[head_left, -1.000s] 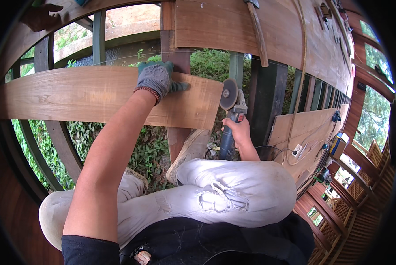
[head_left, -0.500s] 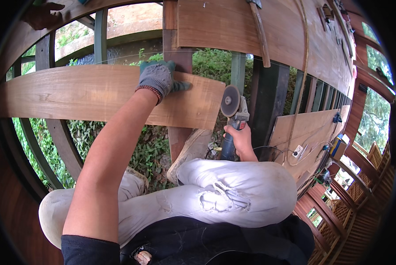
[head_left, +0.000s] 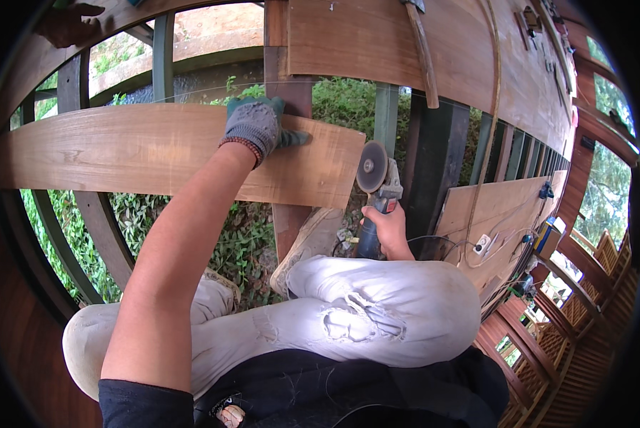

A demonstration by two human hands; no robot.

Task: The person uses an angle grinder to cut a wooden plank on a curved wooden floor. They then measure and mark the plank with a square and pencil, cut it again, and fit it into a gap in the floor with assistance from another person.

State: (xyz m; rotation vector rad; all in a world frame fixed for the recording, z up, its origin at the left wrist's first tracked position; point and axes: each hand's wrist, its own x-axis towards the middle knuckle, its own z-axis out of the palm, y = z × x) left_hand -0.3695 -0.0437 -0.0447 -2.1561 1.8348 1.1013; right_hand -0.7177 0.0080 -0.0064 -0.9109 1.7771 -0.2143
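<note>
My left hand (head_left: 257, 128), in a grey and green glove, grips a long wooden board (head_left: 113, 150) near its right end, lying across dark beams. Beside that end, my bare right hand (head_left: 384, 228) holds a blue angle grinder (head_left: 367, 239) by its body, its round disc (head_left: 370, 165) turned upward just right of the board's end. I cannot tell if disc and board touch, or if the disc spins.
A long-handled tool (head_left: 423, 57) rests on upper planks (head_left: 341, 36). A plywood sheet (head_left: 498, 207) carries cords and a socket (head_left: 482, 244) at right. Open gaps between beams (head_left: 166, 57) show plants below. Another person's hand (head_left: 70, 28) is at upper left.
The grinder and my right hand have moved slightly downward. The board and my left hand appear shifted very slightly up and right in view.
</note>
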